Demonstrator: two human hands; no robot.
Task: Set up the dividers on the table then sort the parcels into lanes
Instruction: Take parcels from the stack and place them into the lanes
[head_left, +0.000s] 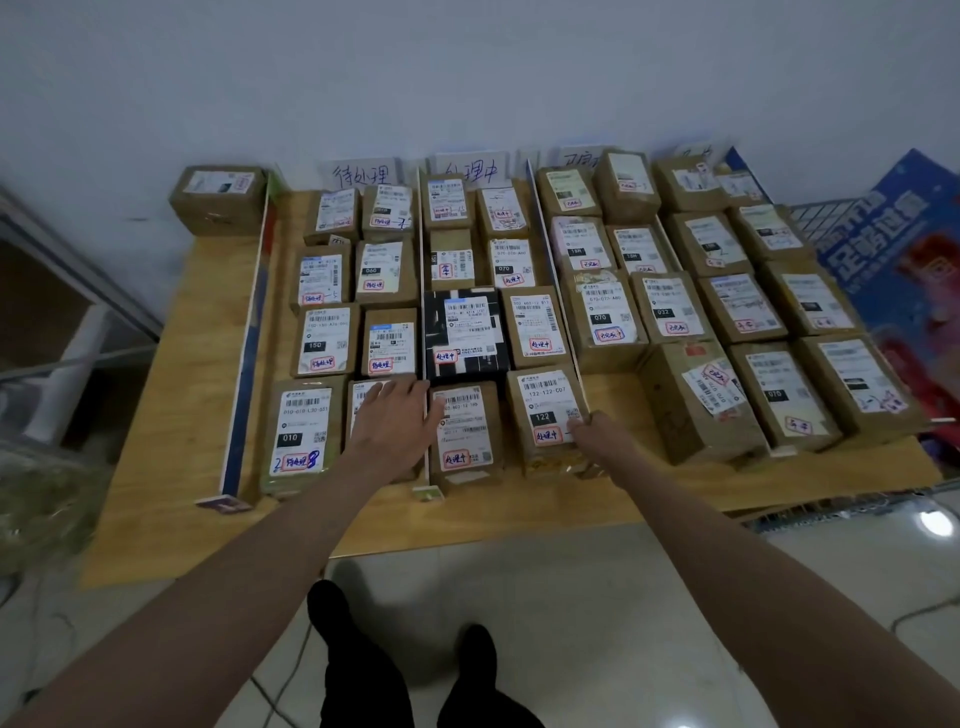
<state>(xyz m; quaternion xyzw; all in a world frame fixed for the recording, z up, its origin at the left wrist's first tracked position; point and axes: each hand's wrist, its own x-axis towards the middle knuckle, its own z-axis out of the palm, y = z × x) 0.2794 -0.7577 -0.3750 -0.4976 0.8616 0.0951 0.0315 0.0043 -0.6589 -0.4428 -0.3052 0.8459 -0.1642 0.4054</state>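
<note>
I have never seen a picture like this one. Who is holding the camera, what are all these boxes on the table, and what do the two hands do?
The camera sits on a person's head and looks down, so you see their own arms. On the wooden table lie many cardboard parcels with shipping labels, arranged in rows. Thin upright dividers split them into lanes, and paper signs stand at the back by the wall. The left hand rests flat on a near parcel beside a divider. The right hand touches the edge of the parcel marked 122; whether it grips anything, I cannot tell.
</note>
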